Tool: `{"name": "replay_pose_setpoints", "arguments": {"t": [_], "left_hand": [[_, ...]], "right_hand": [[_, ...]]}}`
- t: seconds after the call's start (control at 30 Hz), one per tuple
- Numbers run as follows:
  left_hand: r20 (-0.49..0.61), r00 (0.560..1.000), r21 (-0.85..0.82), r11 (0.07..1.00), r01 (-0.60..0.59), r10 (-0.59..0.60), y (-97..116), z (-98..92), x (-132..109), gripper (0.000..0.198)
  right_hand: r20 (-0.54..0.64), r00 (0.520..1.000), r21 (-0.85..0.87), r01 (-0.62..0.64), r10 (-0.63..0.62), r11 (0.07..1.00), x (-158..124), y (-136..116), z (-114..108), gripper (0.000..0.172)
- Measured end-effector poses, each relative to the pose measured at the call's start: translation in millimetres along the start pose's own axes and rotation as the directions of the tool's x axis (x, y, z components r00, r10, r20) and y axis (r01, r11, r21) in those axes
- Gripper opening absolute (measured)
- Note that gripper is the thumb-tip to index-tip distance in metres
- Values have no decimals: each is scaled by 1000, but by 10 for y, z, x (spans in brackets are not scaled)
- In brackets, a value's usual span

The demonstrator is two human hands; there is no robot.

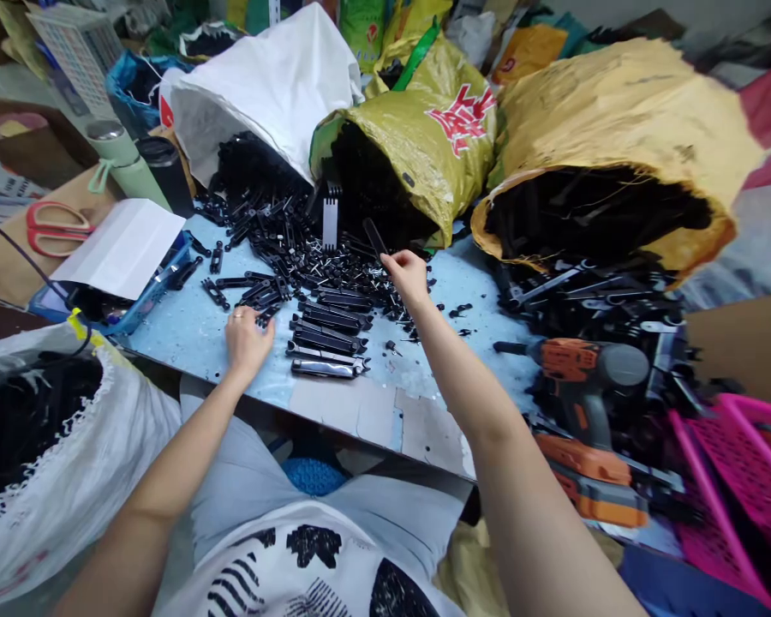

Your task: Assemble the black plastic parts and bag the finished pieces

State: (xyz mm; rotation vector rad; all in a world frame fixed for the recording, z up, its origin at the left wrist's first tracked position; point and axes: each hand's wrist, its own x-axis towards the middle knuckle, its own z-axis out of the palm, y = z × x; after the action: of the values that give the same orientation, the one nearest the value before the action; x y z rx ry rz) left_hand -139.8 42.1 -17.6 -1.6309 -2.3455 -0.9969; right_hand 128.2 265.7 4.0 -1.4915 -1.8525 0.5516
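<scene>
My right hand (408,272) pinches one end of a flat black strip (373,236), which points up toward the mouth of the yellow-green sack. On the left, my left hand (248,338) has its fingers closed at a small black part (265,315), at the edge of a pile of similar black parts (254,287). Between both hands lies a row of black folded multi-piece tools (327,334), side by side on the blue tabletop (463,283). Behind them is a heap of small screws and fittings (343,267). A pale comb-ended plate (330,224) stands upright by the heap.
A white sack (276,77), a yellow-green sack (417,137) and a tan sack (617,111) spill black parts onto the table. At right are an orange cordless drill (571,360), wrenches (556,281) and a pink basket (745,463). Red-handled scissors (55,230) lie at left.
</scene>
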Motion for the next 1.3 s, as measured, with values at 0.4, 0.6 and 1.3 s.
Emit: {"name": "replay_pose_setpoints", "arguments": {"t": [0.4, 0.6, 1.3], "left_hand": [[492, 580, -261, 745, -613, 649, 858, 34, -984, 24], [482, 678, -312, 832, -458, 554, 686, -33, -897, 25], [353, 866, -597, 798, -83, 354, 1126, -500, -1081, 36]], "right_hand": [[413, 829, -262, 503, -376, 823, -2228, -184, -863, 54], [438, 871, -287, 370, -222, 884, -2460, 5, -531, 54], [495, 834, 438, 2, -244, 899, -2639, -352, -677, 59]]}}
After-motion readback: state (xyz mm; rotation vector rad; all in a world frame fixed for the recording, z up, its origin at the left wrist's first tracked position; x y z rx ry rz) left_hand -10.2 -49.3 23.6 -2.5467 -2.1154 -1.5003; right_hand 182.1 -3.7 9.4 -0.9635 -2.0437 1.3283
